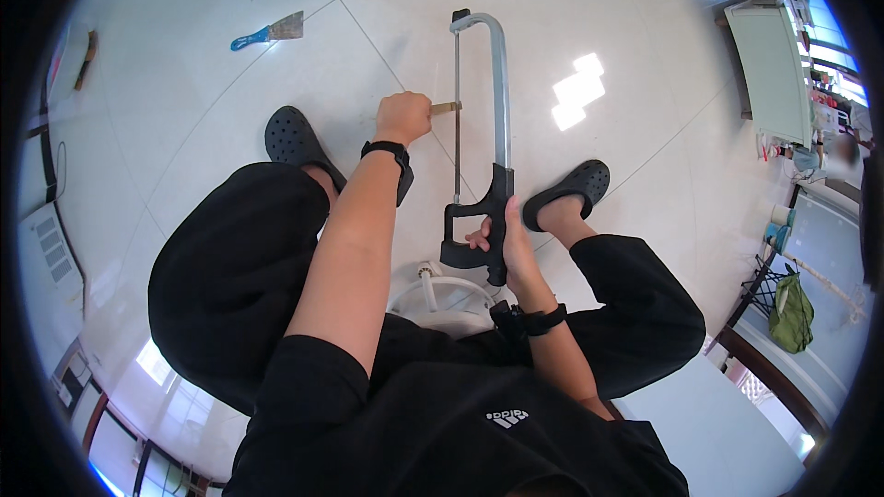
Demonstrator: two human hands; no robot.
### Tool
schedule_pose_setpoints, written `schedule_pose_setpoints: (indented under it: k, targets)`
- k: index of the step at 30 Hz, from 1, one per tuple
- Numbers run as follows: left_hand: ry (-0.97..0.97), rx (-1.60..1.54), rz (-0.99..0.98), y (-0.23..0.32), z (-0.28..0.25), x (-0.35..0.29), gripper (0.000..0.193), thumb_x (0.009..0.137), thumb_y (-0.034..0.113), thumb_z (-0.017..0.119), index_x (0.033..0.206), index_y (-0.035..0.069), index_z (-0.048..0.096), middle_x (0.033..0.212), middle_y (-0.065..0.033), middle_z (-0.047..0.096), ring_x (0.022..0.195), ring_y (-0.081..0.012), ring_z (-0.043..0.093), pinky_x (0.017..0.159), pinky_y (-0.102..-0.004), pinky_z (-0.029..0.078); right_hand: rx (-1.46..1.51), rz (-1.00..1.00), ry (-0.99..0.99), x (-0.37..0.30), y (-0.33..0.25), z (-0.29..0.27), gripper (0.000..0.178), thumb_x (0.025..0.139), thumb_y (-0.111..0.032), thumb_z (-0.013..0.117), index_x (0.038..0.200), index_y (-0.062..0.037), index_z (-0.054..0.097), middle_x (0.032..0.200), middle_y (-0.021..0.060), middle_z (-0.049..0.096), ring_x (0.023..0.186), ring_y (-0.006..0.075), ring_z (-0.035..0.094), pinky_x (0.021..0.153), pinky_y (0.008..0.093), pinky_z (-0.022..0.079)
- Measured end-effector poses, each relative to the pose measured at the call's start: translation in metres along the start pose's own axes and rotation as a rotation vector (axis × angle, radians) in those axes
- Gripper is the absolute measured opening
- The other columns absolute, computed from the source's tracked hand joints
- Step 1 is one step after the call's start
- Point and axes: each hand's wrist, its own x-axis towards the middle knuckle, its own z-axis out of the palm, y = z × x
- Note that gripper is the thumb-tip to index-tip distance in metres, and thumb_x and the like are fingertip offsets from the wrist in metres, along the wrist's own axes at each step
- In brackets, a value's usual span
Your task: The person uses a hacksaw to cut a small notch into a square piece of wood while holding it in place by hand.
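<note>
My right hand (517,248) is wrapped round the black handle of a hacksaw (501,101), whose silver frame points away from me. The saw's thin blade runs along its left side. To the left of it, my left hand (403,118) is closed round a narrow tan stick (446,108). The stick's free end sticks out to the right and meets the blade; whether the blade has cut into it is too small to tell. Most of the stick is hidden in my fist.
A scraper (287,29) with a blue handle lies on the tiled floor (212,92) at the far left. Between my legs is a white round-rimmed object (451,299). A pale cabinet (772,74) stands far right, with a green bag (792,313) nearer on that side.
</note>
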Motion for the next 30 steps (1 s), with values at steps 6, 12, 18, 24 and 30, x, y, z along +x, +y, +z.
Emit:
schedule_pose_setpoints:
  k: [6,12,18,24,30]
  targets:
    - [-0.034,0.019,-0.007,-0.001,0.004,0.0,0.014,0.075,0.019,0.06,0.083,0.016,0.071,0.081,-0.0092,0.068,0.078,-0.0286,0.066,0.068,-0.0408,0.053,-0.076,-0.095,-0.013,-0.002,0.016,0.0,0.067,0.095,-0.064,0.024,0.065,-0.0067,0.041,0.055,0.0051,0.042,0.061,0.0203,0.049,0.074,0.0335,0.044]
    - [-0.047,0.051,-0.002,0.001,0.001,0.001,0.014,0.075,0.014,0.059,0.081,0.011,0.071,0.082,-0.0111,0.07,0.079,-0.0283,0.068,0.069,-0.04,0.054,-0.197,-0.138,0.005,0.004,0.021,-0.009,0.064,0.096,-0.059,0.029,0.064,-0.0056,0.042,0.055,0.0062,0.044,0.06,0.0192,0.048,0.068,0.0309,0.043]
    - [-0.059,0.038,-0.022,0.002,-0.001,0.001,0.013,0.076,0.015,0.06,0.081,0.011,0.071,0.084,-0.0115,0.07,0.08,-0.0282,0.068,0.07,-0.0394,0.054,-0.207,-0.15,0.015,0.006,0.024,-0.008,0.062,0.097,-0.056,0.035,0.064,-0.0047,0.045,0.055,0.0062,0.044,0.057,0.0182,0.047,0.063,0.0305,0.042]
    - [-0.071,0.042,-0.023,0.004,-0.003,0.002,0.014,0.075,0.014,0.06,0.082,0.011,0.072,0.084,-0.0119,0.07,0.08,-0.0281,0.068,0.07,-0.0388,0.054,-0.323,-0.163,0.04,0.016,0.035,-0.015,0.061,0.096,-0.055,0.037,0.064,-0.0041,0.047,0.056,0.0057,0.047,0.054,0.0151,0.046,0.059,0.0277,0.041]
    - [-0.097,0.04,-0.043,0.003,-0.002,0.003,0.015,0.075,0.014,0.059,0.082,0.01,0.072,0.085,-0.0118,0.07,0.082,-0.0282,0.068,0.072,-0.0383,0.054,-0.355,-0.136,0.024,0.008,0.019,-0.004,0.061,0.096,-0.054,0.04,0.072,-0.0008,0.058,0.061,0.0021,0.051,0.057,0.0107,0.046,0.057,0.0259,0.039]
